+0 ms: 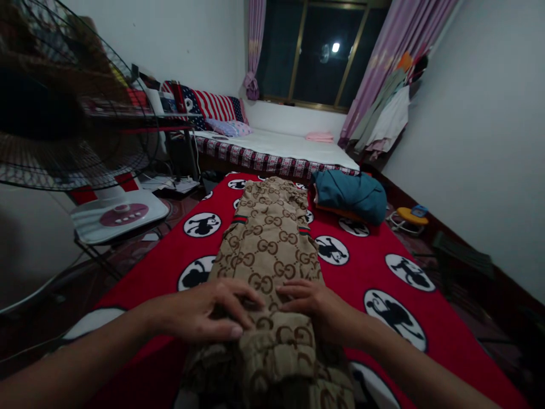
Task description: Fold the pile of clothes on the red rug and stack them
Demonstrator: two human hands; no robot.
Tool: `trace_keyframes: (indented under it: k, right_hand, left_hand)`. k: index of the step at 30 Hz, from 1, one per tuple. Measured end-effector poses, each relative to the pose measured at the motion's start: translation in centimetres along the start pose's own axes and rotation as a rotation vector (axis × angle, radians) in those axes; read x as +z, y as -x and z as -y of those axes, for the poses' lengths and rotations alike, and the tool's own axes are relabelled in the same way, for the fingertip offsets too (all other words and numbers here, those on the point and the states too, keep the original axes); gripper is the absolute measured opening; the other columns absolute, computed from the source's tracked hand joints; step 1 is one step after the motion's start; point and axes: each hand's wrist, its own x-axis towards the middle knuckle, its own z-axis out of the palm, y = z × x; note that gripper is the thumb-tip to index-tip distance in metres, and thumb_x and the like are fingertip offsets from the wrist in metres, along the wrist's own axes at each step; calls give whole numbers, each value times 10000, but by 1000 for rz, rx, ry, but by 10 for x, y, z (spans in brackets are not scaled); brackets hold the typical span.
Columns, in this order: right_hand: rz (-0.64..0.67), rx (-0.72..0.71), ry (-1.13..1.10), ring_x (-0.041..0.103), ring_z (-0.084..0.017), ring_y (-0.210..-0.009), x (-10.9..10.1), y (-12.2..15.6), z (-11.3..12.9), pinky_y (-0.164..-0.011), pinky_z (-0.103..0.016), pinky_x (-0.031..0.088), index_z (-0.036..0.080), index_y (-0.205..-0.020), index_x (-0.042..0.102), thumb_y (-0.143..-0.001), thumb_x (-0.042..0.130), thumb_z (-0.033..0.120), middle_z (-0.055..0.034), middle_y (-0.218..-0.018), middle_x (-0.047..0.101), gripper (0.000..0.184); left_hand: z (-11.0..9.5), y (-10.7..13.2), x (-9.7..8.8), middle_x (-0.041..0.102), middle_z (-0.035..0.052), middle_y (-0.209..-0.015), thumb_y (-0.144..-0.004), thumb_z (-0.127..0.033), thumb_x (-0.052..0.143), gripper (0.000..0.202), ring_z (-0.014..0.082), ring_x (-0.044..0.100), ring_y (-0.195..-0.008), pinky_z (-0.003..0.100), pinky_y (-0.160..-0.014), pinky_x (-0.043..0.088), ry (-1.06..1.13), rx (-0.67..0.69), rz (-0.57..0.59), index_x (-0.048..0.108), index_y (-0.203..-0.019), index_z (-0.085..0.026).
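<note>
A beige garment [272, 227] with a brown double-G pattern lies lengthwise in a long, narrow fold on a red blanket [298, 272]. Small green and red stripes show on both of its sides. Its near end is bunched or folded over, and what kind of garment it is I cannot tell. On the left of the cloth, my left hand [213, 309] rests with its fingers spread and slightly bent. Opposite it, my right hand [313, 304] lies on the right part, fingers stretched towards the middle; its thumb is hidden. Neither hand grips the fabric.
A teal folded bundle of cloth [351, 196] sits at the blanket's far right. At the left stands a fan [119, 213] with a wire cage. Beyond are a bed [281, 142], a cluttered desk [170, 120] and a yellow stool [411, 216] by the right wall.
</note>
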Motion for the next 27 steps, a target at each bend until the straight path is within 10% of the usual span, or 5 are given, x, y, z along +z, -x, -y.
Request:
trace_keyframes:
  k: [7, 11, 16, 22, 27]
  right_hand:
    - [28, 0, 102, 432, -245, -1330, -4, 20, -20, -1069, -445, 391, 292, -1248, 625, -768, 535, 42, -71, -1428, 493, 548]
    - [-23, 74, 221, 322, -254, -1397, -14, 45, -36, -1081, -482, 375, 363, -1400, 450, -819, 506, 40, -57, -1534, 327, 667]
    - [11, 12, 216, 203, -256, -1441, -16, 46, -31, -1121, -476, 312, 369, -1458, 344, -822, 579, 125, -40, -1575, 221, 721]
    - [141, -157, 119, 186, -265, -1443, -6, 11, -36, -1152, -515, 179, 397, -1424, 394, -876, 585, 381, -24, -1549, 289, 581]
    - [-77, -136, -53, 582, -223, -1178, 22, 8, -36, -1058, -410, 365, 269, -1164, 649, -854, 569, 463, -77, -1191, 680, 375]
  left_hand:
    - [23, 21, -13, 626, 36, -1275, -881, -236, 563, 228, 218, 566, -1191, 329, -1000, 452, -72, -128, 58, 731, -1023, -294]
    - [62, 45, -31, 347, 21, -1526, -796, -65, 555, 643, 266, 340, -1386, 466, -1104, 336, -405, -185, -137, 497, -1350, -386]
    - [70, 46, -28, 130, -22, -1599, -708, -3, 592, 867, 317, 169, -1447, 538, -1120, 288, -594, -73, -38, 367, -1414, -454]
    - [66, 20, -18, 420, -33, -1484, -818, -78, 527, 615, 257, 288, -1416, 491, -1146, 251, -610, 74, 80, 507, -1303, -454]
    - [62, 15, -2, 690, 15, -1159, -883, -171, 466, 318, 206, 532, -1236, 426, -1149, 252, -419, 138, -8, 618, -1109, -335]
